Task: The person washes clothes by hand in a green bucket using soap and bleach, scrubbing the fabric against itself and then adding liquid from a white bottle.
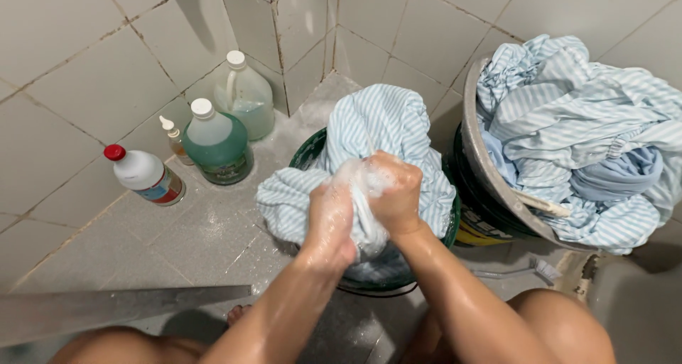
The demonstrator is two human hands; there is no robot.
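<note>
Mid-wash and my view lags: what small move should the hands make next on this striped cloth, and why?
Probably one more rub of the folds against each other: both the left hand and right hand grip the striped cloth, bunched and sudsy, over the green bucket.

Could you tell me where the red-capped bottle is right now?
The red-capped bottle lies at the left of the head view, on the tiled floor beside the green jug.

2 soapy hands around striped cloth

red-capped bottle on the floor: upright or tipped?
Tipped. The red-capped bottle lies on its side on the tile floor, cap pointing toward the wall; the two jugs beside it stand upright.
</note>
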